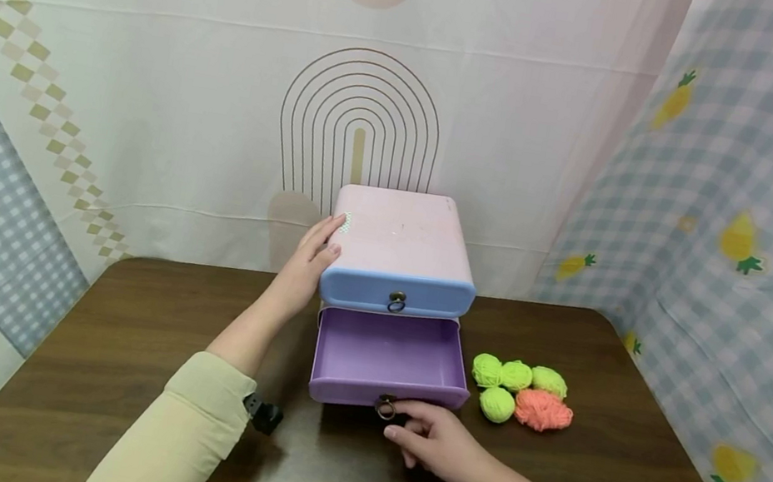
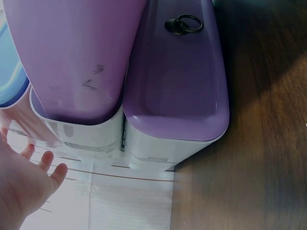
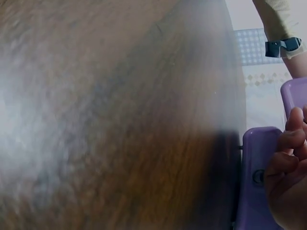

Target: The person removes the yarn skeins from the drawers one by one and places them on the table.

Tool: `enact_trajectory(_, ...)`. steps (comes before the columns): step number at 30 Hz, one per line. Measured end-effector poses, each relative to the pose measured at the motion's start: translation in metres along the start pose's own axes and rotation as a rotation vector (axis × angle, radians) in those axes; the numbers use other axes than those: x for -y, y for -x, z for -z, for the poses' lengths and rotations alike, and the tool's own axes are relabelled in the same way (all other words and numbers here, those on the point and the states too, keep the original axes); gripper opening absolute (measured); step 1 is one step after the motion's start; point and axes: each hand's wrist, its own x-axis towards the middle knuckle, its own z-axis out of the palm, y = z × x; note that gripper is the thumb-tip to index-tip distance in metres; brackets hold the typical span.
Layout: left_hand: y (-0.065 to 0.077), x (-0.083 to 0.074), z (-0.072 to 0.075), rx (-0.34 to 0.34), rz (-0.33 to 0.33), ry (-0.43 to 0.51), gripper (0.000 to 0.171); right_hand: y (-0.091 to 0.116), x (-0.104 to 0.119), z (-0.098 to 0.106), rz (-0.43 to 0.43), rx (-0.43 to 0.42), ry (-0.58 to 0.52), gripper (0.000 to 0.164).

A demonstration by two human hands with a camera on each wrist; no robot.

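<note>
A small stack of drawers with a pink top stands on the table. Its blue upper drawer is closed, while the purple middle drawer is pulled out with a bare inside. Under that, a closed purple lower drawer shows in the left wrist view. My left hand rests on the left side of the pink unit, fingers extended along its upper edge. At the front of the pulled-out drawer, my right hand has its curled index finger at the metal ring pull, thumb just below.
To the right of the drawers lie several lime-green yarn balls and a coral yarn ball. The dark wooden table ends at a patterned cloth backdrop behind the drawers. A black device sits at the left wrist.
</note>
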Motion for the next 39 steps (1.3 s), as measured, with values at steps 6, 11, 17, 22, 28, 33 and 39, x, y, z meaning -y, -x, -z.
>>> enact_trajectory(6, -0.0003, 0.0004, 0.0002, -0.003, -0.006, 0.001, 0.056, -0.0033, 0.0007, -0.0040, 0.017, -0.027, 0.000, 0.034)
enact_trajectory(11, -0.0001, 0.0011, 0.0005, -0.004, -0.010, -0.005, 0.056, -0.0041, 0.0001, -0.0045, 0.012, -0.032, -0.007, 0.034)
enact_trajectory(17, -0.0007, 0.0015, 0.0003, -0.006, -0.009, -0.007, 0.055, -0.0039, 0.0010, -0.0056, -0.003, -0.030, -0.033, 0.033)
enact_trajectory(22, 0.0000, 0.0003, 0.0002, -0.001, -0.005, -0.012, 0.055, -0.0042, 0.0008, -0.0061, 0.002, -0.040, -0.048, 0.033)
enact_trajectory(28, 0.0009, -0.0013, 0.0005, -0.002, -0.006, -0.015, 0.056, -0.0053, -0.0015, -0.0061, 0.009, -0.053, -0.051, 0.034)
enact_trajectory(33, -0.0001, 0.0006, 0.0001, 0.003, -0.004, -0.017, 0.056, -0.0052, -0.0037, -0.0064, 0.009, -0.045, -0.058, 0.036)
enact_trajectory(39, -0.0007, 0.0013, 0.0001, 0.003, -0.004, -0.013, 0.056, -0.0052, -0.0021, -0.0067, 0.006, -0.048, -0.081, 0.036)
